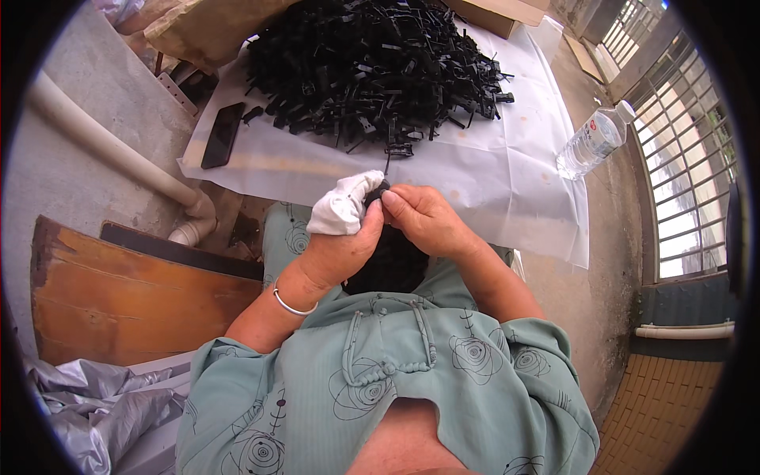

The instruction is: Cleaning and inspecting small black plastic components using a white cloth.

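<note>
My left hand (346, 247), its fingers covered by a white cloth or glove (340, 207), is closed around a small black plastic piece (377, 192). A thin dark strip sticks up from that piece toward the table. From the other side my right hand (431, 220) pinches the same piece between thumb and curled fingers. Both hands meet just off the table's near edge, above my lap. Beyond them lies a large heap of black plastic parts (372, 71), with one part (400, 148) at its near edge. The piece's finer shape is hidden by my fingers.
White sheeting (514, 166) covers the table. A dark phone (224, 135) lies at its left, a clear water bottle (590, 142) stands at its right edge. Cardboard (499, 14) sits behind the heap. Below my hands is a dark mass (388, 265). A wooden board (142, 293) leans at left.
</note>
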Demonstrator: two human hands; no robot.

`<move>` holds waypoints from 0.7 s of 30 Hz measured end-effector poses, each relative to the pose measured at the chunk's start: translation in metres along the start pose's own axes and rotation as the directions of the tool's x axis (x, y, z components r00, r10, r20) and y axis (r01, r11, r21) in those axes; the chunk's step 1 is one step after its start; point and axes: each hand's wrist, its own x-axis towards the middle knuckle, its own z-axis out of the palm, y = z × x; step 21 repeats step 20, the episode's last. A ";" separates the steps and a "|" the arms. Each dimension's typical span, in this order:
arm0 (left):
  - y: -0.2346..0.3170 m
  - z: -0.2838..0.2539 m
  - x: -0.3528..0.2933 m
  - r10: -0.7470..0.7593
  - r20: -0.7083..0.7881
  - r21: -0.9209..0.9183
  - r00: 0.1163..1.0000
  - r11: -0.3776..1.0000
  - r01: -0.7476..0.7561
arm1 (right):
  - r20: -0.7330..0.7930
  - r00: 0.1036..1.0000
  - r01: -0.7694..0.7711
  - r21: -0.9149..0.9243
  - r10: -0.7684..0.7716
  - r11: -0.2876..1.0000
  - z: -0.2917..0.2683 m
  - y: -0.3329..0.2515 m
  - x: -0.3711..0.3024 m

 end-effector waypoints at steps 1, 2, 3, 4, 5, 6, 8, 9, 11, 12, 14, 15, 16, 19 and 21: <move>0.001 0.000 0.001 0.000 0.002 -0.001 1.000 1.000 0.000 | -0.002 1.000 -0.001 0.000 0.001 1.000 0.002 0.001 0.002; 0.003 -0.001 0.004 -0.017 0.014 0.048 1.000 0.999 0.016 | -0.044 0.999 -0.016 0.027 0.017 1.000 0.006 0.001 0.006; 0.003 -0.002 0.005 -0.034 0.027 0.098 0.999 0.995 0.032 | -0.087 0.996 -0.029 0.055 0.034 0.998 0.008 0.002 0.008; 0.003 -0.001 0.004 -0.035 0.026 0.098 0.999 0.995 0.032 | -0.086 0.996 -0.029 0.056 0.034 0.998 0.007 -0.002 0.006; 0.002 0.000 0.000 -0.012 0.005 0.017 1.000 1.000 0.012 | -0.058 0.997 -0.053 0.063 0.057 0.997 0.007 -0.010 0.000; 0.002 0.001 -0.003 0.009 -0.019 -0.064 1.000 0.998 -0.011 | -0.030 0.996 -0.077 0.071 0.079 0.995 0.007 -0.014 -0.004; 0.000 0.002 0.001 -0.077 0.017 -0.206 0.997 0.975 0.079 | -0.043 0.998 0.041 0.017 -0.040 0.999 -0.001 -0.007 -0.003; -0.001 0.002 0.003 -0.154 0.063 -0.341 0.986 0.925 0.166 | -0.110 0.989 0.078 -0.172 -0.098 0.982 -0.006 -0.005 -0.003; 0.001 -0.003 0.005 -0.242 0.127 -0.463 0.962 0.843 0.273 | -0.140 0.990 -0.061 -0.386 0.007 0.920 -0.012 -0.012 -0.005; 0.001 -0.006 0.006 -0.317 0.203 -0.568 0.927 0.733 0.375 | -0.140 0.990 -0.061 -0.386 0.007 0.921 -0.014 -0.007 -0.006; 0.001 -0.011 0.009 -0.321 0.260 -0.592 0.911 0.692 0.413 | -0.036 0.995 0.075 -0.387 -0.096 0.919 -0.016 0.006 -0.009; 0.002 -0.012 0.010 -0.352 0.267 -0.610 0.897 0.659 0.440 | -0.038 0.995 0.071 -0.385 -0.092 0.920 -0.017 0.006 -0.010; 0.002 -0.012 0.011 -0.383 0.274 -0.628 0.882 0.624 0.465 | -0.077 0.982 0.127 -0.412 -0.173 0.902 -0.017 0.003 -0.010; -0.003 -0.013 0.008 -0.337 0.372 -0.465 0.865 0.739 0.488 | -0.128 0.954 0.194 -0.423 -0.270 0.885 -0.016 -0.004 -0.007; -0.001 -0.016 0.008 -0.303 0.462 -0.368 0.833 0.789 0.491 | -0.143 0.947 0.209 -0.407 -0.288 0.889 -0.015 -0.007 -0.006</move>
